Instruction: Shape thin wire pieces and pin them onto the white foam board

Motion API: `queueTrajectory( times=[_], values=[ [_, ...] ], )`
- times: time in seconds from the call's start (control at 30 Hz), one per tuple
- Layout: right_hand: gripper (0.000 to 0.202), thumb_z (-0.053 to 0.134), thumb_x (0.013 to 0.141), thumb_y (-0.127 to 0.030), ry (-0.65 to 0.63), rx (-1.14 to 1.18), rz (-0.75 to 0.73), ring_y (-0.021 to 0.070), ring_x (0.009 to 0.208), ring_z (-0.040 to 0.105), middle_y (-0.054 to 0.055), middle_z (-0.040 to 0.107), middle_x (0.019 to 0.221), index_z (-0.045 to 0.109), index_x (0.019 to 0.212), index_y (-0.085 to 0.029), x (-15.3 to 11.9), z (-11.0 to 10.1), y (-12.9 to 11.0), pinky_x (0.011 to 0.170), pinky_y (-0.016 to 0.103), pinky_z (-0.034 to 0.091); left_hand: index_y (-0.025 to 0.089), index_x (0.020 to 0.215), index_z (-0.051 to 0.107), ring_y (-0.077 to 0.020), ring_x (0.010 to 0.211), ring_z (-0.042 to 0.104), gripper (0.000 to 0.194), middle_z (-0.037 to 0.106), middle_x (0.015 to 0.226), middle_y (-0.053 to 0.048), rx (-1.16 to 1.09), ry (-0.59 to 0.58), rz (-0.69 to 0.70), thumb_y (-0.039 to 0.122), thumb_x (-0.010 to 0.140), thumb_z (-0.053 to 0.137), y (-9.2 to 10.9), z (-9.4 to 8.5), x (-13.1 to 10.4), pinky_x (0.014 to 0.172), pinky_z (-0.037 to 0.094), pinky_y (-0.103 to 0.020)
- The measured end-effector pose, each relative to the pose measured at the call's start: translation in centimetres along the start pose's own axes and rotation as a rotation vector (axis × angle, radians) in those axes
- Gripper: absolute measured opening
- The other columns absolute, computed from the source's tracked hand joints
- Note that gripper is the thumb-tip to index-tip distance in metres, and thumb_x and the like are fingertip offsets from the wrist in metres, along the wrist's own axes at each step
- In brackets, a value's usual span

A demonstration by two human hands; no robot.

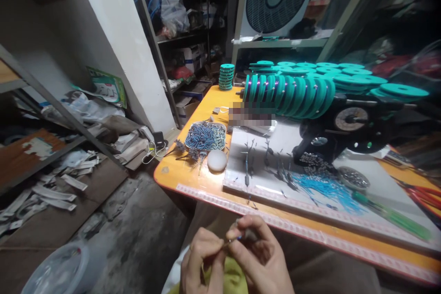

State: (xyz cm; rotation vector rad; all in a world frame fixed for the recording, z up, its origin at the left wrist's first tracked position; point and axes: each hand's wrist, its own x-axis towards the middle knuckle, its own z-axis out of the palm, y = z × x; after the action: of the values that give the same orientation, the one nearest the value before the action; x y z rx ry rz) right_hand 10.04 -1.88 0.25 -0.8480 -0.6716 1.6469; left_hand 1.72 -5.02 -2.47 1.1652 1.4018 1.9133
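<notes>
My left hand (pixel 203 259) and my right hand (pixel 257 255) meet in front of the table's near edge, above a yellow-green cloth (pixel 234 278). Both are closed in a pinch on a small thin part (pixel 228 242) that has a bit of blue at its right side; its details are too small to tell. On the grey board (pixel 237 165) beyond lie dark pieces with thin stems (pixel 246 179) and a spread of light-blue strips (pixel 327 190). A white tray of small blue pieces (pixel 203 137) stands at the left, beside a round whitish disc (pixel 217 161).
A black machine (pixel 341 124) bears a row of green spools (pixel 289 94). More green discs (pixel 399 91) lie behind. A green screwdriver (pixel 396 216) and red-handled tools (pixel 425 195) are at the right. A measuring strip (pixel 292 227) runs along the orange table's (pixel 172 170) front edge.
</notes>
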Motion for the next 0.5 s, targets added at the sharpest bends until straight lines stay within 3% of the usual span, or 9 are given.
queueTrajectory(
  times=[0.07,0.13,0.23,0.33,0.4,0.5],
  values=[
    [0.031,0.088,0.063,-0.024,0.070,-0.034,-0.059,0.0110,0.069,0.065,0.000,0.069,0.073,0.065,0.083,-0.022,-0.3,0.2,0.0,0.067,0.020,0.051,0.023,0.078,0.063,-0.0122,0.065,0.051,0.010,0.053,0.071,0.000,0.018,0.012,0.047,0.022,0.087,0.064,-0.1,0.1,0.1,0.059,0.040,-0.022],
    [0.032,0.089,0.062,-0.026,0.110,-0.033,-0.078,0.0106,0.068,0.065,0.000,0.069,0.073,0.065,0.083,-0.022,-0.4,0.3,-0.1,0.067,0.019,0.051,0.022,0.076,0.063,-0.0119,0.066,0.051,0.012,0.050,0.071,0.000,-0.092,-0.055,-0.041,0.028,0.086,0.066,-0.2,-0.2,0.4,0.061,0.041,-0.022],
    [0.033,0.088,0.064,-0.028,0.048,-0.025,-0.036,0.0103,0.067,0.064,0.000,0.067,0.073,0.065,0.086,-0.021,-0.2,0.1,-0.5,0.062,0.018,0.050,0.019,0.076,0.058,-0.0057,0.055,0.044,0.024,0.048,0.071,0.001,-0.381,-0.292,-0.405,0.039,0.084,0.068,-0.3,-1.5,1.2,0.048,0.033,-0.016],
    [0.034,0.087,0.065,-0.027,-0.015,0.004,0.020,0.0100,0.066,0.062,0.000,0.066,0.074,0.064,0.091,-0.020,0.0,0.0,-1.0,0.060,0.018,0.049,0.018,0.081,0.053,0.0013,0.037,0.023,0.027,0.049,0.062,0.004,-0.632,-0.628,-0.814,0.041,0.087,0.064,-0.5,-2.9,2.3,0.035,0.015,-0.012],
    [0.036,0.087,0.065,-0.027,-0.025,0.054,0.066,0.0093,0.063,0.060,0.000,0.065,0.074,0.064,0.092,-0.019,-0.1,0.2,-1.3,0.059,0.019,0.050,0.017,0.082,0.052,0.0018,0.032,0.017,0.026,0.044,0.052,0.007,-0.765,-0.766,-0.963,0.040,0.088,0.063,-0.6,-3.4,2.9,0.031,0.012,-0.012],
    [0.040,0.087,0.064,-0.027,-0.053,0.114,0.134,0.0087,0.061,0.059,0.000,0.065,0.075,0.064,0.096,-0.019,-0.3,0.3,-1.3,0.058,0.019,0.049,0.016,0.084,0.053,0.0017,0.031,0.016,0.024,0.039,0.050,0.009,-0.903,-0.809,-1.058,0.037,0.088,0.064,-0.7,-3.5,3.3,0.030,0.013,-0.010]
  ],
)
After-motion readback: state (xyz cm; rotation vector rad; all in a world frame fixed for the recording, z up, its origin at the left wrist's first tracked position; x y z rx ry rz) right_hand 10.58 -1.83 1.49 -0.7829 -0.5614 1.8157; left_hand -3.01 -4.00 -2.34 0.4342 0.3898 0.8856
